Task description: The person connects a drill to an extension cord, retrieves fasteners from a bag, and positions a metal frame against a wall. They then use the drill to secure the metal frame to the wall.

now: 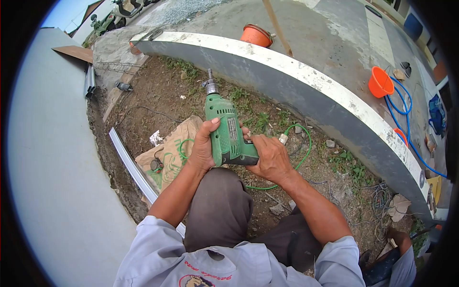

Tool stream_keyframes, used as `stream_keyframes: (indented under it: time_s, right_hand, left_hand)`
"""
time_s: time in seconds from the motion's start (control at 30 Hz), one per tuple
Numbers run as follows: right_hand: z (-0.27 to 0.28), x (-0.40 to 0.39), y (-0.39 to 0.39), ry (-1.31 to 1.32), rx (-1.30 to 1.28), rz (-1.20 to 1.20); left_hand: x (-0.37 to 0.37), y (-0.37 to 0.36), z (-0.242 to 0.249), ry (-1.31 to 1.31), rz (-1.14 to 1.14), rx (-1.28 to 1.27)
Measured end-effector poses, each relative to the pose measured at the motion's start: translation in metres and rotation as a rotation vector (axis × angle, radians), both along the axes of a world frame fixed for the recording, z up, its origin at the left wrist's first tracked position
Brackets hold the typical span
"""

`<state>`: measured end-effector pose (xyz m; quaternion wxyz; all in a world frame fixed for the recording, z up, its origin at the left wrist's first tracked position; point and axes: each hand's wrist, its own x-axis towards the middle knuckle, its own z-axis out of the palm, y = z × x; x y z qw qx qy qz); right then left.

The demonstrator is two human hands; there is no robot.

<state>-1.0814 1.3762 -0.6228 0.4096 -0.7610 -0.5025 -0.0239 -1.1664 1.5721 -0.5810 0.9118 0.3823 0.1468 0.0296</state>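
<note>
Two bare hands hold one green drill [224,126] in front of me, up off the dirt and just beyond the person's knee [217,205]. The left hand [203,143] cradles the drill's body, thumb laid along the near side. The right hand [271,157] is wrapped around the handle, though I cannot tell whether a finger presses the trigger. The metal tip [211,81] points away from the person, towards the low wall [306,83] with its white top.

A green cord [310,143] curves over the ground by the right hand. To the left, a brown paper sack [165,155] lies flat, a small dark object [156,165] resting on it, and a long metal strip [128,160] lies alongside the pale wall [52,158]. Past the low wall I see an orange bucket [381,82] beside a blue hose [409,129]. Another person's arm [402,240] shows at the lower right.
</note>
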Motion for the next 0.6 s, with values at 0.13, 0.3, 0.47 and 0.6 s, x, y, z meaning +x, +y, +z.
stream_keyframes:
  time_s: [0.13, 0.3, 0.47, 0.6]
  right_hand:
    - [-0.0054, -0.0007, 0.0017, -0.026, 0.019, 0.001]
    - [0.0018, -0.0062, 0.0019, -0.032, -0.037, -0.017]
    - [-0.0003, -0.0035, 0.0013, -0.047, -0.019, 0.016]
    - [0.0028, -0.0045, 0.0008, -0.047, -0.023, 0.015]
  left_hand:
    - [-0.0019, 0.0005, 0.0010, -0.007, 0.000, 0.008]
    - [-0.0027, -0.0004, 0.0027, -0.033, 0.028, 0.047]
    - [-0.0039, -0.0009, 0.0003, -0.027, 0.038, 0.023]
    - [-0.0043, 0.0012, -0.0031, -0.039, 0.047, 0.041]
